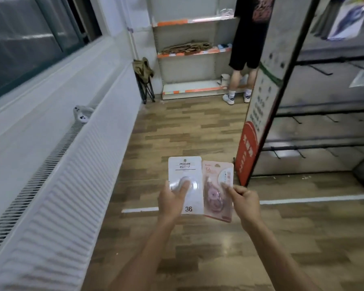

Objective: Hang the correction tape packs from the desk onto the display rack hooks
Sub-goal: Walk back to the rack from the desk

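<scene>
White pack (185, 181) in left grip (172, 198); pink pack (218, 192) in right grip (243, 198)

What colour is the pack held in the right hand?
Pink. The right hand pinches the pink pack, clearest in the head view.

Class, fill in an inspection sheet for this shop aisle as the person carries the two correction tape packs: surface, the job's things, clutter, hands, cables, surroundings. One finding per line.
Surface: wood-pattern floor with a white line across it; no desk in view.
Job's things: white pack marked 36 and pink pack, side by side, upright; display rack at right, black hooks bare on the lower rails.
Clutter: folding stool by the far wall; brown items on the far shelf.
Hands: left hand holds the white pack, thumb on its blister; right hand pinches the pink pack's edge.
Cables: nothing seen.
Surroundings: radiator under a window at left; a person stands at the far shelves.
</scene>
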`<move>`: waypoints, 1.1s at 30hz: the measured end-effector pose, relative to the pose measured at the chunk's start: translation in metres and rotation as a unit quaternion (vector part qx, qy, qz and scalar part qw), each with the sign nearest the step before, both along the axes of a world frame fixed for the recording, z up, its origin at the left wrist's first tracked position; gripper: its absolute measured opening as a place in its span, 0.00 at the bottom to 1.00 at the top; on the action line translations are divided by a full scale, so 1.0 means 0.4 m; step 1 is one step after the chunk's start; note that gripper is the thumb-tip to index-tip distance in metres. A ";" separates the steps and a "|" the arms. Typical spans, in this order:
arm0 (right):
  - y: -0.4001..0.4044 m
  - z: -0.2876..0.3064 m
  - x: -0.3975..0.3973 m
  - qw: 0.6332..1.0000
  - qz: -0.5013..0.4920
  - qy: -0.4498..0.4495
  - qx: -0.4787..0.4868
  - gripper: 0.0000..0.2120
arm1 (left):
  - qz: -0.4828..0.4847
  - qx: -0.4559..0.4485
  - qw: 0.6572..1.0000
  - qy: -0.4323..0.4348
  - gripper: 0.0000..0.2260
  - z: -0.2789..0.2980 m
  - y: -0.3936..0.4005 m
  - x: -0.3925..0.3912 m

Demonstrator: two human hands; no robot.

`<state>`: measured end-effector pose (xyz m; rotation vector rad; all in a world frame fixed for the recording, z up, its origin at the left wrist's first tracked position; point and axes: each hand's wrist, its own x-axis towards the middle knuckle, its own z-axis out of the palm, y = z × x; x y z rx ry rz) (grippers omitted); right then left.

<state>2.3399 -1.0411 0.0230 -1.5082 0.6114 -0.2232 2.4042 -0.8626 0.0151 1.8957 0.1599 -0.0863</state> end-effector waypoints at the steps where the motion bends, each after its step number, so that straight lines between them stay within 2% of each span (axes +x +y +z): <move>1: -0.058 0.005 -0.017 1.000 -0.012 0.000 0.008 0.15 | -0.013 -0.005 1.000 0.003 0.24 0.001 -0.061 -0.009; 3: -0.171 0.015 -0.051 1.000 -0.020 0.002 0.023 0.16 | -0.035 -0.028 0.999 0.009 0.24 0.007 -0.180 -0.034; 7: -0.374 0.036 -0.107 0.994 -0.066 -0.020 0.081 0.09 | -0.090 -0.059 0.994 0.003 0.24 0.038 -0.407 -0.079; 12: -0.580 0.052 -0.152 0.983 -0.132 -0.063 0.107 0.10 | -0.154 -0.108 0.982 0.011 0.23 0.060 -0.647 -0.089; 19: -0.850 0.068 -0.151 0.968 -0.209 -0.097 0.100 0.09 | -0.233 -0.127 0.964 0.006 0.11 0.077 -0.963 -0.026; 24: -1.062 0.097 -0.098 0.955 -0.254 -0.122 0.090 0.08 | -0.283 -0.147 0.948 0.011 0.14 0.106 -1.214 0.058; 27: -1.194 0.116 -0.081 0.945 -0.287 -0.130 0.082 0.09 | -0.314 -0.175 0.933 0.020 0.12 0.123 -1.368 0.092; 33: -1.435 0.131 -0.069 0.928 -0.341 -0.147 0.041 0.09 | -0.375 -0.173 0.911 0.014 0.07 0.143 -1.647 0.139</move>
